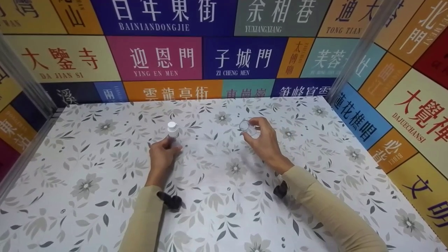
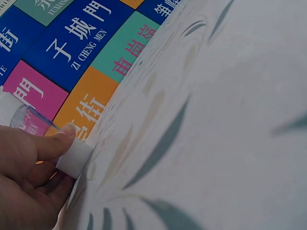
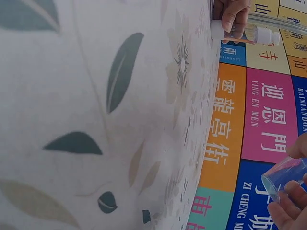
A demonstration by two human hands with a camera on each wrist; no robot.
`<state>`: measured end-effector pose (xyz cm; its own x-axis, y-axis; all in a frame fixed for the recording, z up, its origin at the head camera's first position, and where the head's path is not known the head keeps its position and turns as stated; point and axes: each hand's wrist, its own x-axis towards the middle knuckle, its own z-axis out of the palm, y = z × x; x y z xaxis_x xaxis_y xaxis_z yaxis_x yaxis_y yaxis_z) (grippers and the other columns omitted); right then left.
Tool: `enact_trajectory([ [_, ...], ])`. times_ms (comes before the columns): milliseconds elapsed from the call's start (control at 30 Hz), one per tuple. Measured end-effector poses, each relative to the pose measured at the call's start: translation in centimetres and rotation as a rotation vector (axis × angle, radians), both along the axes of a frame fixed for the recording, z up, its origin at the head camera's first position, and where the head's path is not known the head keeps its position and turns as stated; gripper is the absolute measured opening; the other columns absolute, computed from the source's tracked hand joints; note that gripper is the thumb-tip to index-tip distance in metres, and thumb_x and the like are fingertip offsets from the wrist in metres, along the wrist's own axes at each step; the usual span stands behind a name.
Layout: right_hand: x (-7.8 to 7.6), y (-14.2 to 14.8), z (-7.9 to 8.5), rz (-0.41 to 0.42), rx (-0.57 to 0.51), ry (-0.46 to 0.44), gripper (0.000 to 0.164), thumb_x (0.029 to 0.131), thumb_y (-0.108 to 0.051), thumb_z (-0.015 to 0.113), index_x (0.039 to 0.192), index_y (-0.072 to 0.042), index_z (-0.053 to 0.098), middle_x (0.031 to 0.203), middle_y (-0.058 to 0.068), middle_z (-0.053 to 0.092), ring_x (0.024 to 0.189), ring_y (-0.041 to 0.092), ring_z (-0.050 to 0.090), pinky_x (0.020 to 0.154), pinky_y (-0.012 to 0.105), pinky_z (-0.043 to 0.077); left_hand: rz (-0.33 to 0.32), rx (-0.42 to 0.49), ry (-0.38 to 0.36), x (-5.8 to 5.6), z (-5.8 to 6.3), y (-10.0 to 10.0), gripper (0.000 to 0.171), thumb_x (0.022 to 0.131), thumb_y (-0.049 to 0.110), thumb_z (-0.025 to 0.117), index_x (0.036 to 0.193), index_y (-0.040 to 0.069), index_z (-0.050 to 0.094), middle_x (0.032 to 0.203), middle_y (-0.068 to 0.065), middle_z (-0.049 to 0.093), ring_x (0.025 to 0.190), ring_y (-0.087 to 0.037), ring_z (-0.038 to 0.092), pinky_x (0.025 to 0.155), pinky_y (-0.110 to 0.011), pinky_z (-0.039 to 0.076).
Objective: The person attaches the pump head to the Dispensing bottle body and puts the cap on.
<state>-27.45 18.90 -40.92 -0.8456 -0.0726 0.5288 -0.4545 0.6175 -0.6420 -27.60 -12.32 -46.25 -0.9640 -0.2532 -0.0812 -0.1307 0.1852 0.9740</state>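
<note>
My left hand point(image 1: 161, 154) grips a small clear bottle with a white cap point(image 1: 172, 125) and a white base point(image 2: 75, 158). The bottle stands upright, its base against the tabletop, with fingers and thumb around its lower part. Its see-through body point(image 2: 32, 119) shows above the thumb in the left wrist view. To the right, my right hand point(image 1: 266, 140) holds a clear, cup-like cylinder point(image 1: 245, 126) between thumb and fingers. In the right wrist view this clear cylinder point(image 3: 279, 178) is raised off the table, apart from the bottle.
A white cloth with grey flowers and leaves covers the table point(image 1: 210, 182). Behind and beside it stand panels of coloured signs point(image 1: 154, 57), with metal posts point(image 1: 360, 49) at the corners. Black wrist cameras point(image 1: 171, 201) sit on both sleeves.
</note>
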Motion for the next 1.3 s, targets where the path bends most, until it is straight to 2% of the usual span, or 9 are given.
enact_trajectory([
  [200,-0.1,-0.5,-0.1,0.037,0.009,0.035,0.037,0.087,-0.012,0.076,0.118,-0.003,0.058,0.117,0.011,0.063,0.111,0.025,0.06,0.099,0.044,0.052,0.006,0.018,0.0,-0.1,-0.1,0.0,0.059,0.084,-0.002,0.072,0.14,0.004,0.054,0.145,-0.019,0.055,0.138,-0.028,0.05,0.113,-0.035,0.041],
  [433,-0.1,-1.3,-0.2,0.04,0.04,0.073,0.036,0.087,-0.012,0.076,0.119,-0.005,0.059,0.117,0.01,0.065,0.108,0.024,0.061,0.097,0.038,0.051,0.01,-0.064,0.041,-0.2,-0.1,0.1,0.054,0.084,-0.002,0.073,0.136,0.0,0.057,0.14,-0.022,0.058,0.133,-0.033,0.054,0.111,-0.039,0.044],
  [667,0.0,-2.1,-0.6,0.042,0.075,0.067,0.034,0.088,-0.014,0.075,0.118,-0.006,0.06,0.116,0.008,0.064,0.108,0.024,0.062,0.096,0.037,0.051,0.019,-0.024,0.024,-0.2,0.0,0.2,0.057,0.083,-0.003,0.073,0.137,0.001,0.056,0.141,-0.022,0.057,0.135,-0.032,0.054,0.112,-0.038,0.043],
  [800,0.0,-2.5,-0.7,0.058,0.079,0.075,0.034,0.088,-0.013,0.075,0.117,-0.007,0.061,0.115,0.009,0.064,0.108,0.024,0.062,0.095,0.038,0.051,0.024,-0.071,0.013,-0.1,0.0,0.2,0.056,0.084,0.0,0.073,0.138,0.003,0.056,0.141,-0.02,0.058,0.134,-0.031,0.054,0.113,-0.038,0.042],
  [1167,0.1,-3.5,-0.9,0.086,0.089,0.078,0.036,0.087,-0.014,0.076,0.118,-0.007,0.06,0.115,0.009,0.061,0.108,0.024,0.06,0.096,0.039,0.051,0.01,-0.095,-0.023,-0.1,0.1,0.1,0.055,0.086,0.004,0.072,0.138,0.007,0.056,0.145,-0.015,0.055,0.139,-0.028,0.05,0.115,-0.038,0.039],
  [1300,0.0,-3.9,-0.9,0.103,0.098,0.075,0.036,0.089,-0.015,0.075,0.121,-0.008,0.06,0.117,0.009,0.059,0.109,0.024,0.059,0.096,0.039,0.051,0.016,-0.099,-0.008,-0.1,0.1,0.0,0.054,0.086,0.003,0.073,0.138,0.004,0.057,0.143,-0.018,0.057,0.137,-0.03,0.052,0.114,-0.038,0.041],
])
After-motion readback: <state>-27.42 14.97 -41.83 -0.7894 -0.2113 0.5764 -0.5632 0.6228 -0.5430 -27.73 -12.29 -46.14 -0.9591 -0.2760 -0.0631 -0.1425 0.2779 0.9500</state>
